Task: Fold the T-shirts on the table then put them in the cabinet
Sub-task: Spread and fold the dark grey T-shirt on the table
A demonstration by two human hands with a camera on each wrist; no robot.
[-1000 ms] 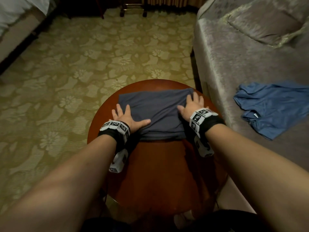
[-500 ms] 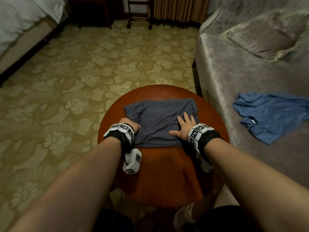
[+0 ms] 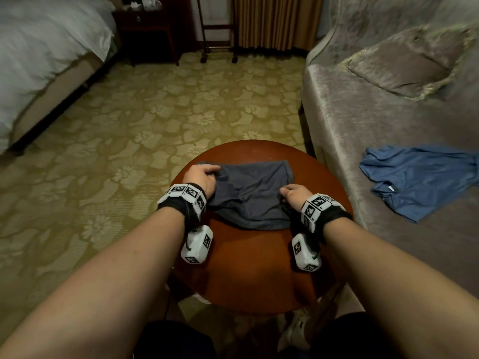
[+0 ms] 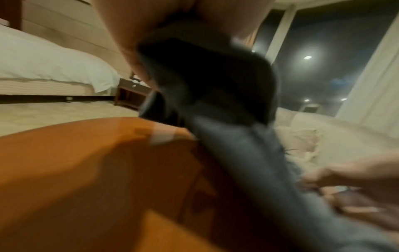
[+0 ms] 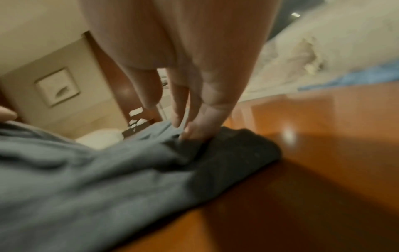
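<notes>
A: Head view, surface and room — one round table (image 3: 256, 268), red-brown wood, glossy. Floor: yellow-green floral carpet (image 3: 160, 112). Left: bed (image 3: 39, 53), white cover. Far wall: dark nightstand (image 3: 147, 29), striped curtain (image 3: 274, 22), metal rack (image 3: 217, 47) on castors. Right: grey sofa (image 3: 363, 130) with one cushion (image 3: 399, 66).

B: Task item?

A: One grey T-shirt (image 3: 255, 195), partly folded and rumpled, lying on the far half of the table.

B: Left hand?

A: Left hand (image 3: 201, 176) at the shirt's far-left corner, fingers curled round the cloth. Left wrist view, blurred, shows that corner bunched in the grip and raised off the table, the rest trailing down to the wood.

B: Right hand?

A: Right hand (image 3: 294, 194) at the shirt's near-right edge. Right wrist view: the fingers (image 5: 194, 129) point down and the tips pinch a fold of cloth against the table — other fingers extended, not touching much that I can make out.

B: Other items?

A: One blue T-shirt (image 3: 417, 177), unfolded, crumpled on the sofa seat, well apart from the table. Both wrists carry black bands with white marker blocks; a white camera box hangs beneath each. A white shoe (image 3: 295, 330) shows under the table's near edge.

B: Anything in the way?

A: The left hand covers the shirt's corner; both forearms fill the lower frame and hide the table's near sides.
</notes>
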